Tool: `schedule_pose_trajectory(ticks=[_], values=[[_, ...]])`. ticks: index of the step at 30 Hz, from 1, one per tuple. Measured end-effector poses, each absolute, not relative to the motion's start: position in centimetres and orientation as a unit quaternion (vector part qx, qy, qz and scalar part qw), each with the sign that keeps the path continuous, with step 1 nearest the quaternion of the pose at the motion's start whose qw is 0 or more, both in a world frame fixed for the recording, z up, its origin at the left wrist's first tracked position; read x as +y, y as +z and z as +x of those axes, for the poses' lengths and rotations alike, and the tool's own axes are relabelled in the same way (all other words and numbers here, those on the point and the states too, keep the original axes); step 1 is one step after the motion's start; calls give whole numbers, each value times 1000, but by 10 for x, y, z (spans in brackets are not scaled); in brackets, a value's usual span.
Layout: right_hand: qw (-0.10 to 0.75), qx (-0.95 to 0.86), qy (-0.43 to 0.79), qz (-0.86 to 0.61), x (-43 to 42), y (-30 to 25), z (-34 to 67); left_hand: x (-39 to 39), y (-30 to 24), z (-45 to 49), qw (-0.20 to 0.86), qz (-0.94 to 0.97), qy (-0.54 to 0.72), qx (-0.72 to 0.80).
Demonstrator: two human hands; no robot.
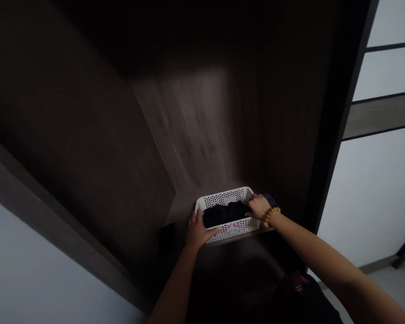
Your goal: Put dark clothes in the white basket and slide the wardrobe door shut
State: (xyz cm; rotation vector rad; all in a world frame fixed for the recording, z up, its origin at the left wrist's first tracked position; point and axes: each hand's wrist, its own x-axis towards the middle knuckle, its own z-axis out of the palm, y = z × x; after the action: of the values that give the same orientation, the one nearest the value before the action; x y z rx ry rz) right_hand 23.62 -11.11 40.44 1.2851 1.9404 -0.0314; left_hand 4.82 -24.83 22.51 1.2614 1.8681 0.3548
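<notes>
A white perforated plastic basket (227, 229) sits at the front of a dark wood shelf, with black cloth (222, 213) bunched inside it and a small printed label on its front wall. My left hand (198, 231) grips the basket's near left corner, with the thumb at the side and the fingers across the front. My right hand (258, 207) holds the right rim, its fingertips close to the cloth. An orange beaded bracelet (272, 216) circles my right wrist. A dark flat item (269, 199) shows just behind that hand, mostly hidden.
Tall dark wood panels (189, 130) form a deep wardrobe recess around the shelf. A small black object (168, 238) stands left of the basket. White panelled doors (374, 193) stand at the right, and a pale wall (30, 270) shows at lower left.
</notes>
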Motion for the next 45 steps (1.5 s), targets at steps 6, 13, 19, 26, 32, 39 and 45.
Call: schedule_pose_trajectory(ticks=[6,13,19,26,32,39,45], values=[[308,727,29,613,-133,381,259,-238,211,51,423,470,141,762],[347,682,29,642,-90,326,247,-193,176,45,417,465,146,767],[355,678,37,643,-24,271,222,-125,118,25,434,471,134,757],[355,678,29,643,56,205,202,-45,46,10,413,471,146,766],[356,680,36,641,127,150,198,20,-1,5,416,453,157,773],[361,682,42,635,178,105,201,68,-47,4,410,449,180,773],[361,680,47,636,203,86,200,96,-66,2,416,447,191,769]])
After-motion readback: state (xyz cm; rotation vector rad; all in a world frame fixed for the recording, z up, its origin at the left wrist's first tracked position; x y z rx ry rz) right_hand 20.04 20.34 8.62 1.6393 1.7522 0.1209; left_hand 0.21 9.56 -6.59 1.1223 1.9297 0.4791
